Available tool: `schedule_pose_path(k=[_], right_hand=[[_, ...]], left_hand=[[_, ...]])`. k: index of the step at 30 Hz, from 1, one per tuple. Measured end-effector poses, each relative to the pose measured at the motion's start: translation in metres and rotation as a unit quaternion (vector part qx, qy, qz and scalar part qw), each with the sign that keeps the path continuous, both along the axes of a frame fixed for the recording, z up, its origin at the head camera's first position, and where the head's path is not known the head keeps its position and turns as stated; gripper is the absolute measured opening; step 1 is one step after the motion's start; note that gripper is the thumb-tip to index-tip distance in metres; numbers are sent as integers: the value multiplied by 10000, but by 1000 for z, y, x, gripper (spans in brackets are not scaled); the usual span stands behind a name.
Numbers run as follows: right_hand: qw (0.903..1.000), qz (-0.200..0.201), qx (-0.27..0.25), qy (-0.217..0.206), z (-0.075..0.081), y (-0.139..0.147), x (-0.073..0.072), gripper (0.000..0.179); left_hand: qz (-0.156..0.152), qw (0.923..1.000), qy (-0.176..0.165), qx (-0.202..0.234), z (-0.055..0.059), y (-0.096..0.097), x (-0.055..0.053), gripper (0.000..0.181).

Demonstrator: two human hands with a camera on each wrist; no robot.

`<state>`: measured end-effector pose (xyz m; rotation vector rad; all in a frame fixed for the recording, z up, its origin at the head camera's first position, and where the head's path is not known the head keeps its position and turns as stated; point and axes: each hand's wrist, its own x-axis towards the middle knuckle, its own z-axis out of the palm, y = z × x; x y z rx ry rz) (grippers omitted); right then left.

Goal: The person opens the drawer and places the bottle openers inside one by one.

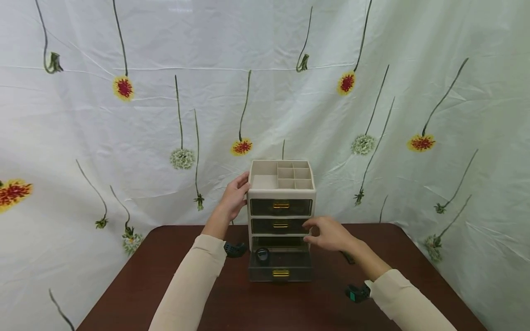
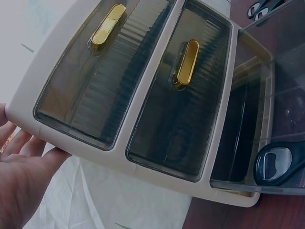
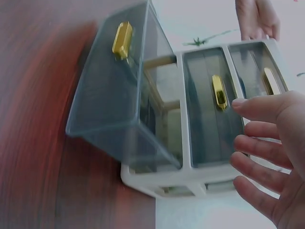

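Observation:
A cream drawer cabinet [image 1: 250,211] stands upright on the table, with three dark see-through drawers with gold handles. Its bottom drawer [image 1: 296,271] is pulled out, and a black-handled bottle opener [image 2: 276,164] with a metal insert lies in it. My left hand [image 1: 235,197] rests against the cabinet's upper left side, fingers extended along it. In front of the right part of the closed middle drawer [image 1: 261,226] is my right hand [image 1: 331,233], its fingers loosely bent and holding nothing. The right wrist view shows its fingertips near that drawer's gold handle [image 3: 219,93].
Divided compartments [image 1: 265,180] top the cabinet. Behind the right wrist, a small dark object [image 1: 348,258] lies on the reddish-brown table [image 1: 248,308]. A white flower-printed cloth [image 1: 215,101] hangs behind and along both sides.

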<state>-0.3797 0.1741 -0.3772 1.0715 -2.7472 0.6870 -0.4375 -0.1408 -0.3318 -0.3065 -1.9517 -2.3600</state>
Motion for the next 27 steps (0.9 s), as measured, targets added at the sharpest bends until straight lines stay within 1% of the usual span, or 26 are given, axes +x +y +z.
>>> schedule_pose_path(k=[5,11,14,18,24,27], right_hand=[[9999,-104,16,39,1,19,-5,38],[9994,-237,-181,-177,4,39,-11,41],[9984,-350,-304,-319,2,52,-16,43],[9960,-600,-443,-489,-8,71,-25,42],[9883,-870,-865,-903,-24,97,-35,45],[9880,-983,-810,-872,-32,107,-39,45]], left_hand=[[4,10000,-18,19,0,0,0,53],[6,10000,5,23,1,-1,0,53],[4,10000,36,2,1,-1,0,53],[11,10000,-17,-22,1,-1,1,53],[-12,10000,-12,-6,1,0,2,53],[0,10000,-17,16,1,0,2,53]])
